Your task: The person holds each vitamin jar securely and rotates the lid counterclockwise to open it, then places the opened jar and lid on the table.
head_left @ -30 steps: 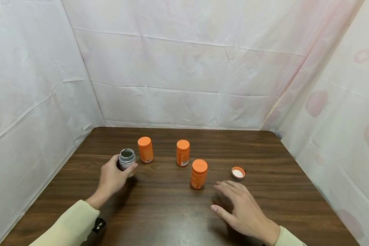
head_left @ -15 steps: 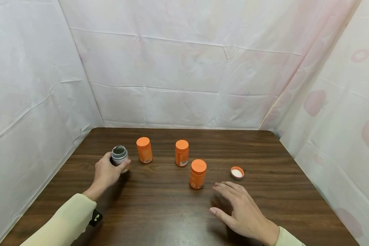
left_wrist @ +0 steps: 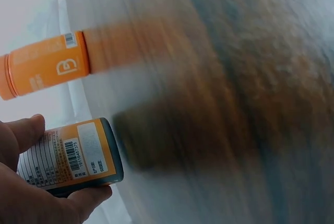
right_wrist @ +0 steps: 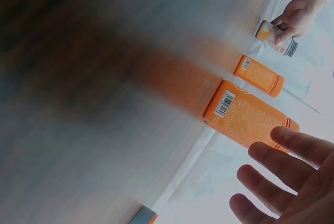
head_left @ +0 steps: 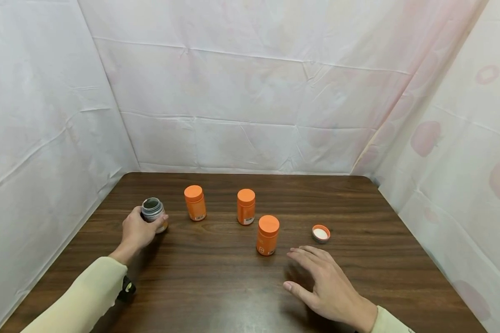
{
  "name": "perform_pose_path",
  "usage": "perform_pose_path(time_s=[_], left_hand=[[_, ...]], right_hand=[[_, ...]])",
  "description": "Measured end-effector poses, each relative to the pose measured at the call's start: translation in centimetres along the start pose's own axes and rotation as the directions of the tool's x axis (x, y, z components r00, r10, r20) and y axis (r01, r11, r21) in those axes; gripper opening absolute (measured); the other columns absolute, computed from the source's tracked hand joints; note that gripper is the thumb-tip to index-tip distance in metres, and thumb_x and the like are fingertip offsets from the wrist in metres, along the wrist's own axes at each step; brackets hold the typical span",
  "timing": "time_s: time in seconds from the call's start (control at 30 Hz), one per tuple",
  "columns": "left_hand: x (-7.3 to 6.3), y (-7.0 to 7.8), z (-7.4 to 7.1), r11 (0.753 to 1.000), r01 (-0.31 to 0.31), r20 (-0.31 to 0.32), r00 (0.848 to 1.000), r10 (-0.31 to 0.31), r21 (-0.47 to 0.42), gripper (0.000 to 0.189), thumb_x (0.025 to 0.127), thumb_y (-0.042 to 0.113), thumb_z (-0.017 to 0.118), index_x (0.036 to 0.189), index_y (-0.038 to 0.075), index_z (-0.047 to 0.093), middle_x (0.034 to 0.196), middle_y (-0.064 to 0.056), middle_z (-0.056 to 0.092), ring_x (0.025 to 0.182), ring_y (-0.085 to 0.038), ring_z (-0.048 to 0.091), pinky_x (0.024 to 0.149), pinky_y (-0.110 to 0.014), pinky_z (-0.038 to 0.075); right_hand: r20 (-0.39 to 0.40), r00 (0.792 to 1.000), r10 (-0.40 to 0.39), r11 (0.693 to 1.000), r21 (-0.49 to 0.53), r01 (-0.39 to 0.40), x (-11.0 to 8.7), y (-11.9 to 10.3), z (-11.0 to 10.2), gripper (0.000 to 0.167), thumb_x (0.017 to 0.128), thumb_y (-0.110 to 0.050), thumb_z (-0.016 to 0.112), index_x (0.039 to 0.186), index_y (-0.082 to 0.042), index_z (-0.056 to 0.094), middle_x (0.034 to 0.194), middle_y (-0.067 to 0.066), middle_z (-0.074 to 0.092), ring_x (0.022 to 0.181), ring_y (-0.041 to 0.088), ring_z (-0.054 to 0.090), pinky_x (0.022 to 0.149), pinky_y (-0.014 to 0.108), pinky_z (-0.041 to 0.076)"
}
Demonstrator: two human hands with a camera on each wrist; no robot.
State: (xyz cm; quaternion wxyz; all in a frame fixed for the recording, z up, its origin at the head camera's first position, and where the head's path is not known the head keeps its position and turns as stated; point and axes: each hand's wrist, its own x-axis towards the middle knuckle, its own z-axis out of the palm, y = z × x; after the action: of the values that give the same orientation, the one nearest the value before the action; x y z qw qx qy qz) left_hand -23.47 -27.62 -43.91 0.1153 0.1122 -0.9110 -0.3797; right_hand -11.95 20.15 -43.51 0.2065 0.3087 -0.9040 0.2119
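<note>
My left hand point(head_left: 138, 231) grips an uncapped grey jar point(head_left: 153, 212) at the left of the table, thumb on one side and fingers on the other. Its dark open mouth faces up in the head view. The left wrist view shows its orange-and-white label with a barcode point(left_wrist: 74, 157) and its dark base close over the tabletop. My right hand point(head_left: 329, 282) lies low at the right front, fingers spread and holding nothing. Just beyond its fingertips, an orange lid point(head_left: 321, 233) sits with its white inside up. The nearest capped orange jar point(head_left: 268, 236) stands left of that hand.
Two more capped orange jars stand upright farther back, one jar point(head_left: 195, 203) right of my left hand and another jar point(head_left: 246, 207) near the middle. The dark wooden table point(head_left: 216, 286) is bounded by pale curtains point(head_left: 241, 92) at the back and sides.
My left hand has moved left and slightly back with the uncapped jar, away from the nearest capped one. The right hand, the lid and the capped jars keep their places.
</note>
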Motion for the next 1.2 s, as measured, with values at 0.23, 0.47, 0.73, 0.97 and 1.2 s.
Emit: perform_pose_path(time_s=[0.23, 0.47, 0.73, 0.97, 1.2], left_hand=[[0.2, -0.5, -0.1, 0.999, 0.035, 0.028, 0.999, -0.035, -0.022, 0.075, 0.094, 0.04, 0.075, 0.137, -0.013, 0.044, 0.131, -0.035, 0.054, 0.122, -0.05, 0.052, 0.1, -0.061, 0.042], [0.3, -0.6, -0.2, 0.998, 0.057, 0.03, 0.998, -0.056, -0.022, 0.079, 0.09, 0.04, 0.079, 0.138, -0.013, 0.044, 0.131, -0.035, 0.055, 0.122, -0.049, 0.053, 0.1, -0.06, 0.042], [-0.1, -0.1, -0.7, 0.997, 0.047, -0.045, 0.998, -0.05, -0.06, 0.089, 0.089, 0.042, 0.08, 0.149, -0.009, 0.036, 0.139, -0.033, 0.051, 0.128, -0.046, 0.05, 0.105, -0.057, 0.041], [-0.5, 1.1, -1.0, 0.997, -0.044, -0.169, 0.985, 0.033, -0.058, 0.089, 0.085, 0.043, 0.083, 0.148, -0.004, 0.04, 0.139, -0.029, 0.053, 0.128, -0.044, 0.051, 0.106, -0.056, 0.039], [-1.3, 3.0, -1.4, 0.988, -0.153, -0.214, 0.965, 0.154, 0.018, 0.093, 0.084, 0.051, 0.081, 0.151, 0.001, 0.04, 0.141, -0.027, 0.053, 0.128, -0.045, 0.051, 0.1, -0.06, 0.041]], right_hand=[[0.013, 1.0, 0.003, 1.0, 0.001, -0.003, 0.0, 0.1, 0.0, 0.053, 0.091, -0.053, 0.074, 0.134, -0.023, 0.065, 0.133, -0.005, 0.066, 0.128, 0.021, 0.055, 0.1, 0.053, 0.044], [0.006, 1.0, 0.003, 1.0, -0.002, -0.003, -0.1, 0.1, 0.0, 0.053, 0.091, -0.053, 0.074, 0.133, -0.023, 0.066, 0.132, -0.006, 0.066, 0.128, 0.021, 0.056, 0.1, 0.053, 0.045], [0.014, 1.0, 0.003, 1.0, -0.021, -0.002, -0.3, 0.1, 0.0, 0.053, 0.09, -0.053, 0.074, 0.132, -0.022, 0.066, 0.131, -0.01, 0.065, 0.125, 0.018, 0.056, 0.1, 0.05, 0.046], [0.028, 1.0, -0.007, 0.999, -0.037, 0.008, -0.3, 0.2, -0.2, 0.054, 0.091, -0.055, 0.073, 0.132, -0.02, 0.067, 0.133, -0.005, 0.065, 0.127, 0.022, 0.056, 0.101, 0.052, 0.044], [0.03, 0.999, -0.018, 0.999, -0.047, 0.019, -0.1, 0.1, -0.3, 0.054, 0.091, -0.056, 0.072, 0.133, -0.021, 0.067, 0.136, -0.007, 0.062, 0.128, 0.023, 0.056, 0.102, 0.051, 0.043]])
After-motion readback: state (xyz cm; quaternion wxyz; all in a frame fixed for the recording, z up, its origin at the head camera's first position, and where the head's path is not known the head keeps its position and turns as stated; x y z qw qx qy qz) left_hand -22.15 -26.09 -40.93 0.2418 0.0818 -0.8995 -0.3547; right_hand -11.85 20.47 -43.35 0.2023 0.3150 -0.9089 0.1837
